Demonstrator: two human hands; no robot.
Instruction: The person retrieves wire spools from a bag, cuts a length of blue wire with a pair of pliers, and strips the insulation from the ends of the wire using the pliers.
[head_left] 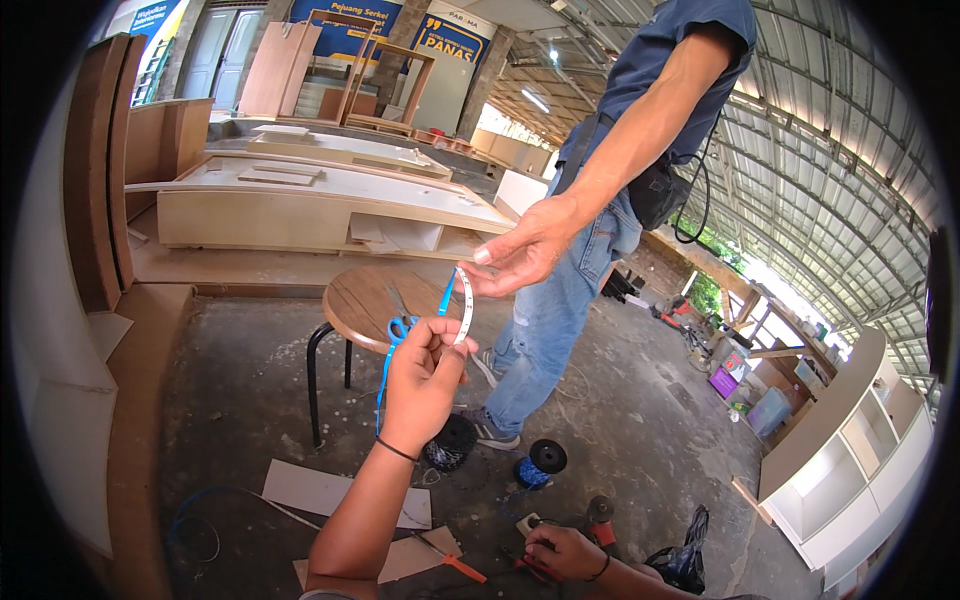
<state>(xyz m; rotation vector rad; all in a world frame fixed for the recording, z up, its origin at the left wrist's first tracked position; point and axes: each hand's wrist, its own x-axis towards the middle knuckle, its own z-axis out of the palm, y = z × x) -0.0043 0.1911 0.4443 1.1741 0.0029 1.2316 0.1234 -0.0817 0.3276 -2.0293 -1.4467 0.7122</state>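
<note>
My left hand (425, 375) is raised in the middle, its fingers closed on a flexible measuring tape (467, 305), white on one face and blue on the other. The tape loops up to a co-worker's outstretched hand (530, 245), whose fingers are at the loop; a blue length hangs down beside my wrist. Just beyond my left hand, blue-handled scissors (400, 327) lie at the edge of a round wooden stool (365, 300). Low down, my right hand (567, 553) is closed near the floor around a red-handled tool (538, 570), its kind partly hidden.
Two spools, one dark (450, 440) and one blue (540, 463), stand on the floor. Nearby are board pieces (345, 493), an orange-handled tool (463, 568), a red-and-black power tool (601, 520) and a black bag (685, 555). A long cabinet (260, 218) lies behind; white shelving (850, 460) stands right.
</note>
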